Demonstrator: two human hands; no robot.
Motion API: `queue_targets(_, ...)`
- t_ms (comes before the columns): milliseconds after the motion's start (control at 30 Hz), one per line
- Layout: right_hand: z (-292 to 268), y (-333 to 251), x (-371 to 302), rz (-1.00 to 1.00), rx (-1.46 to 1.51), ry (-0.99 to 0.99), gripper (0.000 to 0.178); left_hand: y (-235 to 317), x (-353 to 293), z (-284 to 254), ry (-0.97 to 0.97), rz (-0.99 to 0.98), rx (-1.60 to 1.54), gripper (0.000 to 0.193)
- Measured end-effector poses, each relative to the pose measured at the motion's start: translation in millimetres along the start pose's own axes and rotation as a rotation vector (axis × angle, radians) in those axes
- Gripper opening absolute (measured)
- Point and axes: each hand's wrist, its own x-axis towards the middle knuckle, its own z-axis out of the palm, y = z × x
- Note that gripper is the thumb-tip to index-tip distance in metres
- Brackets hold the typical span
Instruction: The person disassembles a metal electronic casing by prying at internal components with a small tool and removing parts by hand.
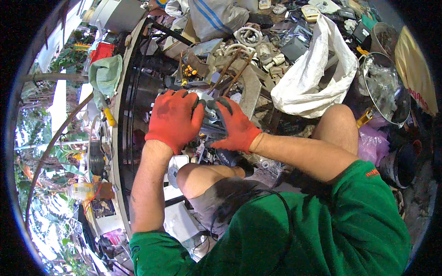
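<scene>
Both hands wear red work gloves with dark palms and fingertips. My left hand (175, 118), back upward, curls its fingers over the far side of a grey, shiny piece (212, 116), whose kind I cannot make out. From the other side my right hand (237, 126) meets the same piece, thumb and fingers bent round it. The hands stand close together above my knees, and they hide most of the piece. Just beyond them are several yellow-and-black tool handles (189, 71). Two rusty rods (235, 73) lean nearby.
A white woven sack (317, 73) lies open at the right, near a bucket with clear plastic (386, 87). Mixed scrap and a coiled white hose (247, 37) cover the ground ahead. At the left, a ledge carries a green cloth (106, 76). A pink bag (372, 142) sits by my right knee.
</scene>
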Motion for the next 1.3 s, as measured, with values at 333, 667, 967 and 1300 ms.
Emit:
queue_targets(333,6,2,20,0.165,-0.148,-0.271,0.114,11,-6,9,0.009,-0.118,-0.080,0.028)
queue_targets(667,2,2,20,0.124,-0.075,-0.250,0.103,16,-18,16,0.147,-0.370,-0.328,0.033)
queue_targets(967,7,2,24,0.159,-0.102,-0.249,0.104,-42,-34,16,0.053,0.079,-0.352,0.038)
queue_targets(1300,5,2,23,0.123,-0.119,-0.255,0.107,-51,-12,1,0.074,0.589,0.182,0.037)
